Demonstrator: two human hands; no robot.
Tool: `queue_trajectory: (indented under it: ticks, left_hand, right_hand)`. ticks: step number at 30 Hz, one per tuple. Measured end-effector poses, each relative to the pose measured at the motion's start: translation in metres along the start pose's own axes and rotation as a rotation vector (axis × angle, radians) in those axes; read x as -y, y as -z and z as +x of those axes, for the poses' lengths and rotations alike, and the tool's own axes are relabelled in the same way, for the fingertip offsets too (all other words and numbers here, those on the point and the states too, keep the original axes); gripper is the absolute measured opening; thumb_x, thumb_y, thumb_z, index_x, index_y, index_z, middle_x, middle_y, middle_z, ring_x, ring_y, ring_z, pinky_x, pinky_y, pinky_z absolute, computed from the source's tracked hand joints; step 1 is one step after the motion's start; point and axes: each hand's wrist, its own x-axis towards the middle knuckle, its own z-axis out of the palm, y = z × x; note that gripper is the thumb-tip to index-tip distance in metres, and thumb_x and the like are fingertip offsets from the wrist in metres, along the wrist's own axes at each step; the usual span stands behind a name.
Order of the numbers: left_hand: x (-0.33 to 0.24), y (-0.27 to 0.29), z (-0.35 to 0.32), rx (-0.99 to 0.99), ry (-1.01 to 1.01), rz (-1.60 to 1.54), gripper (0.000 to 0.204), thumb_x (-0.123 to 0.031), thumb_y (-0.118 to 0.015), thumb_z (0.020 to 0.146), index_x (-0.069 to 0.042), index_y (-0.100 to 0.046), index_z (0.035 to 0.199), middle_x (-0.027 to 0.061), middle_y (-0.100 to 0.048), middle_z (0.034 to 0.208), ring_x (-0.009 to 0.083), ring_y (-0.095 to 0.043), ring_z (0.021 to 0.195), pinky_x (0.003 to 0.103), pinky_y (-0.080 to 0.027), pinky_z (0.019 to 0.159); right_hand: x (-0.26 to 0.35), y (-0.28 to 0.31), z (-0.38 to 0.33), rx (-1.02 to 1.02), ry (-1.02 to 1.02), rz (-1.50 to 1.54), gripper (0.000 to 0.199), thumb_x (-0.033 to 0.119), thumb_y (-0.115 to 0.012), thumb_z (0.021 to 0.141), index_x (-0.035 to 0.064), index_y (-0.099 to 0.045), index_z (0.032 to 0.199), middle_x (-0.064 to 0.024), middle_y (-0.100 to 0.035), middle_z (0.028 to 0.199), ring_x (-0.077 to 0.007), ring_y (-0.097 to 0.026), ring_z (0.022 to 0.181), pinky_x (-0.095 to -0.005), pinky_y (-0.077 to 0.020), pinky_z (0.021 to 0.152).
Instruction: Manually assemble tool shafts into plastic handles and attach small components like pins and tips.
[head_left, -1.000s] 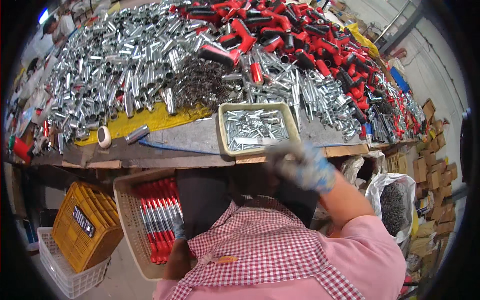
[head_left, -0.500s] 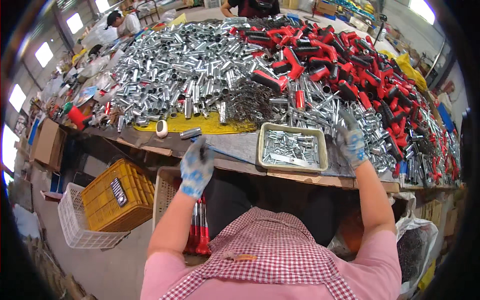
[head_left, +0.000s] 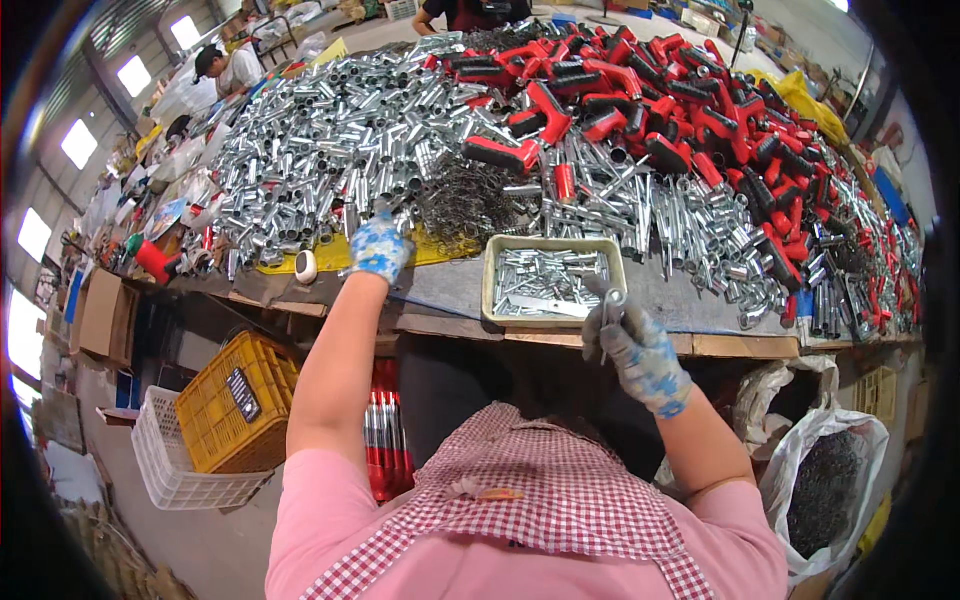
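My right hand [head_left: 645, 365], in a white and blue glove with grey fingers, is closed on a slim metal rod [head_left: 613, 298] with a round, ring-like end. It is in front of the table edge, just right of a cream tray [head_left: 487, 285] of small metal pins. My left hand [head_left: 380, 250], gloved alike, reaches over the yellow sheet [head_left: 440, 247] to the near edge of a heap of short silver tubes [head_left: 330, 135]. Its fingertips are among the tubes, and whether they grip one is hidden. A tangle of dark wire springs [head_left: 465, 205] is to its right.
Red and black handles [head_left: 690, 120] are heaped at the right, with loose metal rods [head_left: 650, 215] before them. A white timer-like object [head_left: 305, 266] stands left. Yellow and white crates [head_left: 235, 400] are on the floor. Two people are beyond the table.
My right hand has come back from the metal parts toward me and now holds the rod. My left hand has moved forward from the table edge to the tubes. The view has shifted slightly.
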Motion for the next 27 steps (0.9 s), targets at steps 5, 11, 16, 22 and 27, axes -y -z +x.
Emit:
queue_trajectory:
  ticks: [5, 11, 16, 22, 27]
  left_hand:
    - [-0.033, 0.039, -0.085, -0.122, 0.067, -0.893, 0.063, -0.012, -0.063, 0.084, 0.001, -0.036, 0.138, 0.0208, -0.064, 0.106, 0.027, -0.066, 0.092, 0.038, -0.053, 0.081]
    - [-0.1, 0.044, -0.198, 0.101, -0.27, -1.167, 0.045, -0.021, -0.073, 0.084, 0.003, -0.058, 0.118, 0.0094, -0.067, 0.094, 0.0134, -0.063, 0.084, 0.026, -0.052, 0.072]
    - [-0.121, 0.062, -0.202, 0.328, -0.233, -1.01, 0.041, -0.025, -0.081, 0.076, 0.001, -0.066, 0.105, 0.0081, -0.07, 0.085, 0.0102, -0.064, 0.076, 0.025, -0.053, 0.069]
    - [-0.149, 0.043, -0.2, 0.313, -0.517, -0.979, 0.021, -0.016, -0.072, 0.082, -0.001, -0.068, 0.094, 0.0082, -0.069, 0.078, 0.0103, -0.065, 0.068, 0.025, -0.052, 0.061]
    - [-0.142, 0.034, -0.193, 0.251, -0.189, -1.273, 0.031, -0.023, -0.06, 0.09, 0.002, -0.059, 0.109, 0.0097, -0.067, 0.089, 0.0135, -0.063, 0.065, 0.025, -0.053, 0.059]
  right_hand:
    - [-0.011, -0.009, -0.012, -0.001, -0.085, -0.267, 0.045, 0.023, -0.059, 0.095, -0.0006, -0.044, 0.131, -0.007, -0.061, 0.096, -0.0164, -0.059, 0.085, -0.0298, -0.0486, 0.08]
    - [-0.016, -0.023, -0.006, 0.046, -0.101, -0.572, 0.049, 0.014, -0.066, 0.085, 0.0, -0.047, 0.127, -0.0157, -0.065, 0.101, -0.0289, -0.064, 0.094, -0.0366, -0.0503, 0.083]
    - [-0.009, -0.011, -0.009, 0.244, -0.118, -0.604, 0.075, 0.015, -0.075, 0.076, 0.0, -0.038, 0.14, -0.0198, -0.062, 0.11, -0.0291, -0.063, 0.101, -0.0352, -0.0497, 0.088]
    - [-0.031, 0.011, -0.013, 0.167, -0.027, -0.133, 0.077, 0.011, -0.073, 0.074, 0.0028, -0.037, 0.142, -0.0147, -0.061, 0.117, -0.0219, -0.061, 0.102, -0.0329, -0.049, 0.088]
    - [-0.017, 0.028, -0.025, 0.044, -0.154, -0.296, 0.067, 0.01, -0.067, 0.08, 0.0043, -0.04, 0.141, -0.0149, -0.062, 0.115, -0.0232, -0.062, 0.1, -0.0341, -0.0492, 0.088]
